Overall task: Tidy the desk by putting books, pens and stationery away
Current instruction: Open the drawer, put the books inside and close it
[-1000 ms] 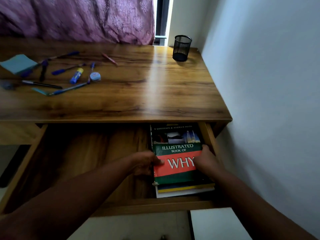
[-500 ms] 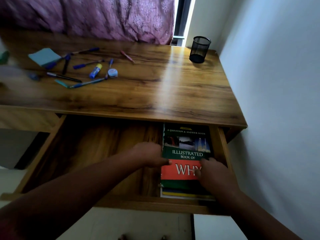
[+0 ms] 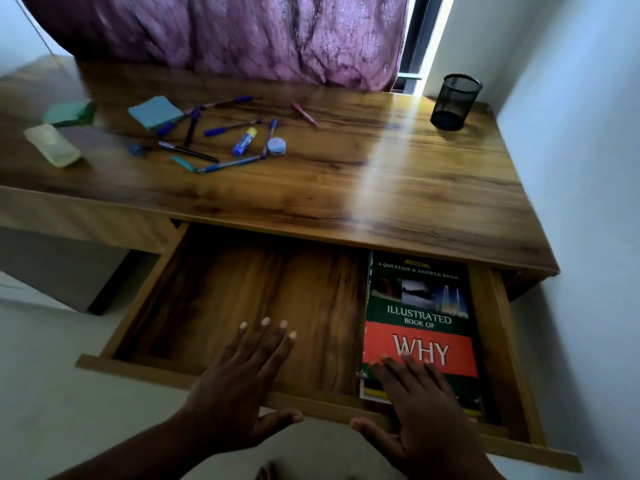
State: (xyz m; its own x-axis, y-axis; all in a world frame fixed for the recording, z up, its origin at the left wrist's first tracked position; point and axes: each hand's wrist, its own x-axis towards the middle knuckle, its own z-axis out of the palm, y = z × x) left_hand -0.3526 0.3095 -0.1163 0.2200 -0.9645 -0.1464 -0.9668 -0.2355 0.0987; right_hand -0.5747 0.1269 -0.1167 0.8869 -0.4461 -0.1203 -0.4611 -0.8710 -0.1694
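Observation:
The wooden drawer (image 3: 242, 306) under the desk stands pulled out. At its right end lies a stack of books, topped by the green and red "Illustrated Book of Why" (image 3: 420, 317). My left hand (image 3: 239, 386) hovers flat over the drawer's front edge with its fingers spread, holding nothing. My right hand (image 3: 422, 410) is open too, its fingertips over the near end of the top book. On the desk top lie several blue pens (image 3: 228, 128), a glue stick (image 3: 244, 142), a small round tape (image 3: 277, 146) and a blue sticky-note pad (image 3: 155, 111).
A black mesh pen cup (image 3: 455, 102) stands at the desk's back right corner. A green pad (image 3: 69, 114) and a pale plastic case (image 3: 52, 145) lie at the far left. A purple curtain (image 3: 225, 32) hangs behind; a white wall (image 3: 588, 202) is close on the right.
Both hands have let go of the book's sides and drawn back toward the drawer's front edge, fingers now spread flat. The view has shifted right and back, showing more of the desk's left side.

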